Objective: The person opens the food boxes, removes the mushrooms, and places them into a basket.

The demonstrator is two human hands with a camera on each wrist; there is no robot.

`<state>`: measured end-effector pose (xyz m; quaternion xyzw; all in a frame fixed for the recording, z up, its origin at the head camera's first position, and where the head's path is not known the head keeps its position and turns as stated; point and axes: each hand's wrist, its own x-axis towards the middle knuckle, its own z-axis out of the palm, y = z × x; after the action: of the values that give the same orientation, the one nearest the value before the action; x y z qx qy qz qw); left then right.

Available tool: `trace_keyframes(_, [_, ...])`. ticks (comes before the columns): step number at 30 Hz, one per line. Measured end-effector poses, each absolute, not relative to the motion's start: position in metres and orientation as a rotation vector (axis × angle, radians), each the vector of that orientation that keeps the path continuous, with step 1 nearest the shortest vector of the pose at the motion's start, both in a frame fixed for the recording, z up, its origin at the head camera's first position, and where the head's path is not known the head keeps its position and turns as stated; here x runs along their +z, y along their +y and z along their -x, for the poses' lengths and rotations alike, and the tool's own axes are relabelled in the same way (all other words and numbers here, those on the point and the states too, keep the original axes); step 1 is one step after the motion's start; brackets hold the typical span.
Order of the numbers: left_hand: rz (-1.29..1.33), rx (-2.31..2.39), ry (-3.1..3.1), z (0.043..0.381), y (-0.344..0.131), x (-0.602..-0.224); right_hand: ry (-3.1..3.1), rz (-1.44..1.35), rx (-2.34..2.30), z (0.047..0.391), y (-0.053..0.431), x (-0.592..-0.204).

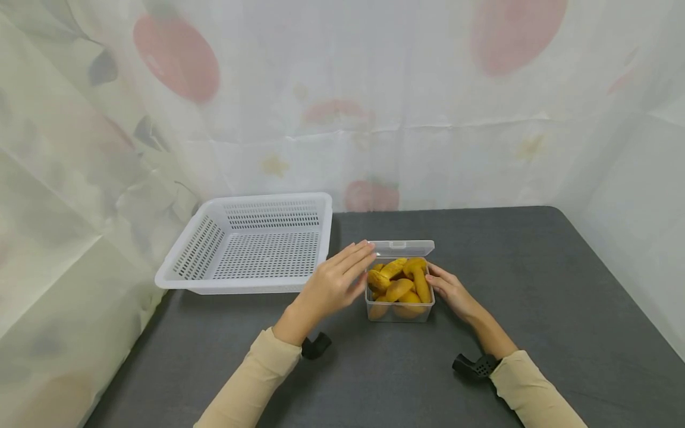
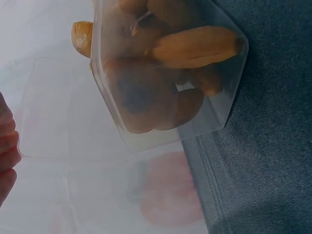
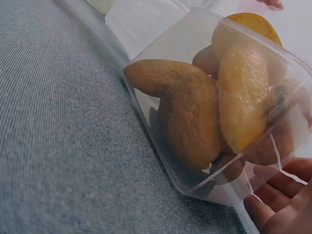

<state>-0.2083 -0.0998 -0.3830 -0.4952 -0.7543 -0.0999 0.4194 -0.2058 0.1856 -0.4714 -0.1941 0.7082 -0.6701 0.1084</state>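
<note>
A clear plastic box (image 1: 427, 314) stands on the dark table, filled with yellow-brown mushroom-shaped pieces (image 1: 398, 290). Its clear lid (image 1: 409, 247) is raised at the back. My left hand (image 1: 338, 278) reaches over the box's left side with fingers extended, fingertips right at the lid's left edge. In the left wrist view those fingertips (image 2: 7, 151) show beside the lid's rim. My right hand (image 1: 451, 292) rests relaxed fingers against the box's right wall. From the right wrist view, the fingers (image 3: 280, 192) lie along that wall, and the pieces show through the plastic.
A white perforated basket (image 1: 251, 286) sits to the left of the box, toward the back of the table (image 1: 535, 297). A patterned curtain (image 1: 455, 148) hangs behind the table's back edge and along its sides. Each wrist wears a black camera mount.
</note>
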Motion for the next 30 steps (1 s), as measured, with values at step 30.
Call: trace_keyframes(30, [1.21, -0.396, -2.19, 0.236, -0.095, -0.368, 2.087, 0.588, -1.977, 0.205, 0.184, -0.471])
